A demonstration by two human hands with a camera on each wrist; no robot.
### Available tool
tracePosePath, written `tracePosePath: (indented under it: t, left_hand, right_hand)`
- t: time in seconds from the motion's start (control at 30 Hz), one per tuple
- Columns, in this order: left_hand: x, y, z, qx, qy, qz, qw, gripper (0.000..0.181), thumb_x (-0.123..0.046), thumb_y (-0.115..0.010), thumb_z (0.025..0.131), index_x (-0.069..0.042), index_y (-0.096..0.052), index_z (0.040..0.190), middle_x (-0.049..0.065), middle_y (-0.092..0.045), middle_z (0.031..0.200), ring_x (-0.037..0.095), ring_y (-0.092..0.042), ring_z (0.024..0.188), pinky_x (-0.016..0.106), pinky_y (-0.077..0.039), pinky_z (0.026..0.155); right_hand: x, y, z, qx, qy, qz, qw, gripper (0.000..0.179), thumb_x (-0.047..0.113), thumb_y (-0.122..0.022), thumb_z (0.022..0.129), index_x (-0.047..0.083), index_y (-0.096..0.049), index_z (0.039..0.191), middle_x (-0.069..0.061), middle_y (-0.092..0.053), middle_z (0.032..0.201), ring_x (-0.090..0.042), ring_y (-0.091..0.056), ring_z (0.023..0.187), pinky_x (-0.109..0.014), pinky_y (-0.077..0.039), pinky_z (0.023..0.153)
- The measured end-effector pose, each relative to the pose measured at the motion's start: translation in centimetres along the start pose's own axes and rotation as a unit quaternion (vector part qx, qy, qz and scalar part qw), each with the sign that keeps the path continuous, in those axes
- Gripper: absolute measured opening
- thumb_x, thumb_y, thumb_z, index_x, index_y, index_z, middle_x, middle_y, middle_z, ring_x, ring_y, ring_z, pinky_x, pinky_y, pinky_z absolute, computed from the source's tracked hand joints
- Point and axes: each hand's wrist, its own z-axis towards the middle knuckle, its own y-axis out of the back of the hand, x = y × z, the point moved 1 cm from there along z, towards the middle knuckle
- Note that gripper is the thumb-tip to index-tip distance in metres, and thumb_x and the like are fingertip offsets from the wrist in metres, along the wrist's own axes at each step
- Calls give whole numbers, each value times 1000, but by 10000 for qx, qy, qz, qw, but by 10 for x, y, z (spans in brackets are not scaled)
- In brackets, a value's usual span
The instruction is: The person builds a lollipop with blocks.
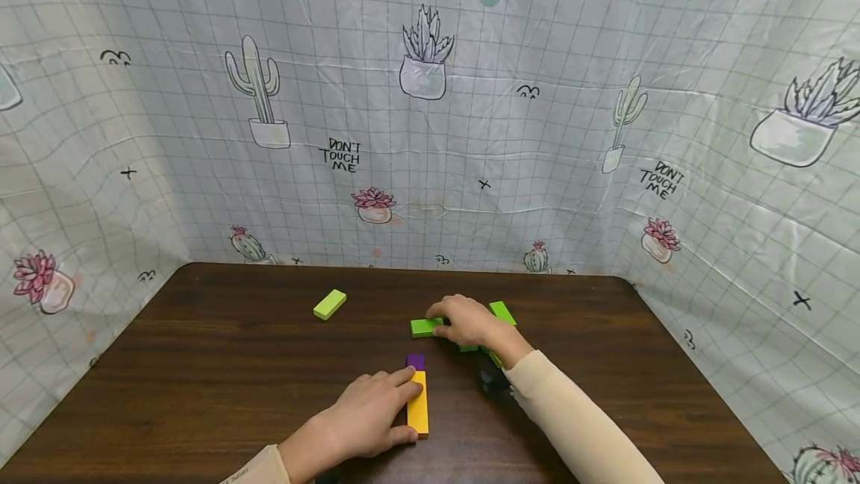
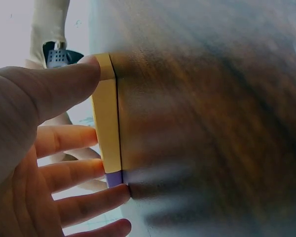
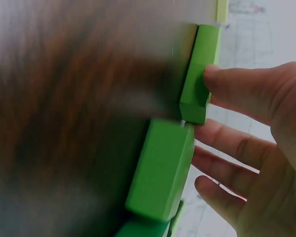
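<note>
You're at a tabletop booth screened off by fabric: a dark wood-grain table with a creased, grid-patterned curtain behind its far edge and along its left and right sides. The printed potted cacti and "DON'T TOUCH ME" lettering suggest household fabric, but you can't tell whether a home, office or lab lies beyond.

We've got soft, even light in the head view, the pale curtain bright and crisp, the table darker below. Now the left wrist: hazy glare up top, tabletop smeared, dim streaks beside the left hand. Right wrist, we see blur again, murky shadow by the green block, background washed out.
</note>
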Motion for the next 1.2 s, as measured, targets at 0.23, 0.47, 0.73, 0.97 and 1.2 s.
tracePosePath:
  t: [0.23,0.47,0.73,0.97,1.2]
  left_hand:
    - [0,0,0,2,9,-14,10000,60,-51,-67,84,-14,-58,131,9,-48,142,26,-53,118,46,-46,93]
    - [0,0,-1,-44,-39,-6,10000,59,-50,-68,85,-13,-58,131,9,-48,142,26,-53,117,45,-46,93]
    - [1,-1,0,-66,-41,-6,10000,59,-50,-68,85,-14,-58,131,9,-48,141,25,-54,117,45,-46,92]
    - [1,-2,0,-62,-35,-10,10000,59,-50,-68,84,-14,-58,131,8,-48,141,25,-53,117,46,-46,93]
    - [0,-1,0,-22,16,-24,10000,60,-51,-68,84,-15,-58,131,8,-48,142,25,-53,118,47,-45,93]
  right_hand:
    - [16,-2,-6,102,315,-58,9994,31,24,-65,92,16,-66,122,1,-63,112,-19,-57,106,-38,-48,90]
    - [25,-4,-13,195,396,-25,9990,31,24,-64,93,17,-65,123,2,-62,113,-16,-56,106,-35,-47,91]
    - [26,-6,-17,228,480,167,9984,30,22,-63,94,17,-65,123,3,-62,113,-14,-57,104,-32,-48,88]
    - [24,-8,-19,241,526,354,9977,29,21,-61,95,15,-65,123,2,-62,113,-12,-57,102,-31,-48,87]
    - [23,-8,-19,223,555,382,9975,29,20,-61,94,14,-65,122,2,-62,113,-13,-58,102,-31,-48,88]
